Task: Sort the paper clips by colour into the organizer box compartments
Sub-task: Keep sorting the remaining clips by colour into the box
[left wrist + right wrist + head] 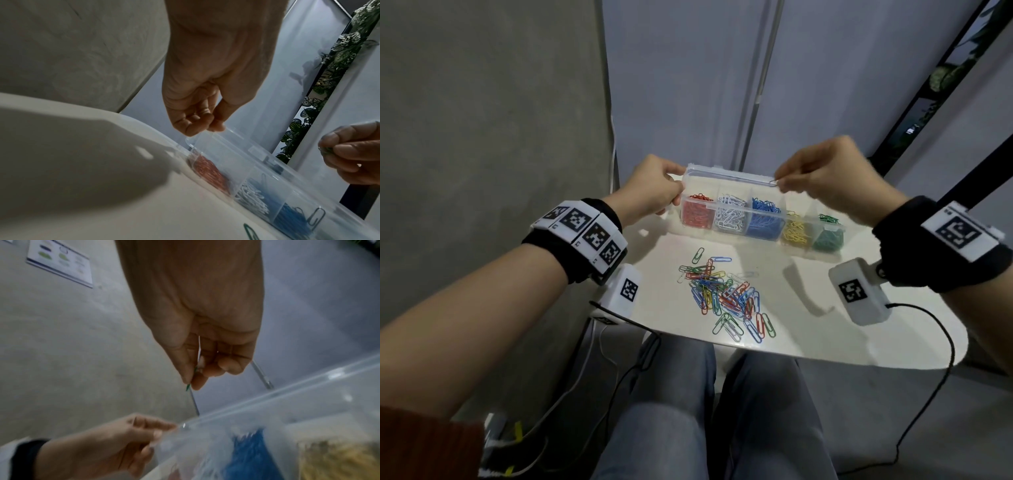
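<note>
A clear organizer box [748,209] stands at the back of the white table [825,329], with red, white, blue, yellow and green clips in separate compartments from left to right. Its lid [722,173] is raised at the back. My left hand [678,192] grips the box's left end, and its fingertips [207,128] pinch the lid's corner. My right hand [780,183] hovers above the blue compartment and pinches a green paper clip [188,387] between thumb and forefinger. A white sliver shows deeper in that hand. A mixed pile of loose clips [726,294] lies in front of the box.
The table's rounded front edge [739,347] lies just beyond my knees. A grey wall stands close on the left. Cables [941,329] trail from the wrist cameras off the table's right and left sides. Bare tabletop lies right of the pile.
</note>
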### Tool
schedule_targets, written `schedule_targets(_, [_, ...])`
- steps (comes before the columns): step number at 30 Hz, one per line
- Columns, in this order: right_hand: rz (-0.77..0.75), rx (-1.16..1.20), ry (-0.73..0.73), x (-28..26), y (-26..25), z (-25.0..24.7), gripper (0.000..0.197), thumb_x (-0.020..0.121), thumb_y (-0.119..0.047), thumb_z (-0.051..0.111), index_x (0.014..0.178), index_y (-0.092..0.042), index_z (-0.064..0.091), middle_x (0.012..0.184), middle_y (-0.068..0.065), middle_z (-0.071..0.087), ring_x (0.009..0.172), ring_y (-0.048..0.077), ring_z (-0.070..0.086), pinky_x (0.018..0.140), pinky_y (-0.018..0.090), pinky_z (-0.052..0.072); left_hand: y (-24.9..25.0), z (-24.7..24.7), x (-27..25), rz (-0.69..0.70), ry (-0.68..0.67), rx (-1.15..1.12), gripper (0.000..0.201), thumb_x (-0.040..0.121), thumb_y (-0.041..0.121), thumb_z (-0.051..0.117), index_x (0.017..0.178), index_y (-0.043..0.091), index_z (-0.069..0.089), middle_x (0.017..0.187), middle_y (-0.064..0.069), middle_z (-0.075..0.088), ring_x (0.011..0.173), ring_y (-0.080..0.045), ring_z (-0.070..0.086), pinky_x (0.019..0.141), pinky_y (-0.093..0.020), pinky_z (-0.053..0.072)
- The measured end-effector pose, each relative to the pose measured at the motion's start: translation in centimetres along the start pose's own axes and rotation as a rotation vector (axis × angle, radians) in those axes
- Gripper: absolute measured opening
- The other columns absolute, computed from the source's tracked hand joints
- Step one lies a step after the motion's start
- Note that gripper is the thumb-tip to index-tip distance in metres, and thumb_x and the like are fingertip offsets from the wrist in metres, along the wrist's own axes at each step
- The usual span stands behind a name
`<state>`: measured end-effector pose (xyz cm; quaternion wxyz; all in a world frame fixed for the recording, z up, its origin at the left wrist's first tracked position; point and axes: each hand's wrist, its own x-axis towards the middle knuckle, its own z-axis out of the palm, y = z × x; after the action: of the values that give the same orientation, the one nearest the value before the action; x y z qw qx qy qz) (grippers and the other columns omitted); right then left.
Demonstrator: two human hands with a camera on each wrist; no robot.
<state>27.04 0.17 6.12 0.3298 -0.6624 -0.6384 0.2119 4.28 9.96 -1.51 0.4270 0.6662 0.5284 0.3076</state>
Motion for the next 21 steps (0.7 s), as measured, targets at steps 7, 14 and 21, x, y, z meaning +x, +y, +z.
schedule_targets(7, [0.18,-0.203,0.185,0.7,5.4,-4.6,0.01,0.07,0.0,0.076,0.073,-0.009,0.074,0.072,0.014,0.069,0.064,0.016,0.051,0.06,0.024,0.041,-0.2,0.0,0.1,0.005,-0.008,-0.01,0.039,0.094,0.004,0.053,0.133,0.005,0.055,0.056,-0.003,0.054,0.039,-0.006,0.04,0.047,-0.024,0.037])
schedule_targets(14, [-0.03,-0.222,0.059,-1.6,5.3,-3.3,0.015,0.075,-0.005,0.078,0.086,-0.015,0.076,0.067,-0.005,0.061,0.055,0.006,0.044,0.05,0.011,0.034,-0.1,-0.1,0.0,0.006,-0.011,-0.009,0.037,0.094,0.005,0.053,0.131,0.006,0.057,0.057,-0.003,0.055,0.041,-0.007,0.041,0.048,-0.025,0.037])
schedule_targets(21, [-0.401,-0.193,-0.676,-7.3,3.1,1.9,0.011,0.078,-0.011,0.079,0.077,-0.021,0.078,0.081,-0.008,0.065,0.082,0.005,0.054,0.07,0.008,0.035,0.1,-0.1,-0.2,0.011,-0.011,0.003,0.036,0.095,0.004,0.052,0.13,0.007,0.057,0.059,-0.005,0.054,0.048,-0.011,0.041,0.049,-0.025,0.038])
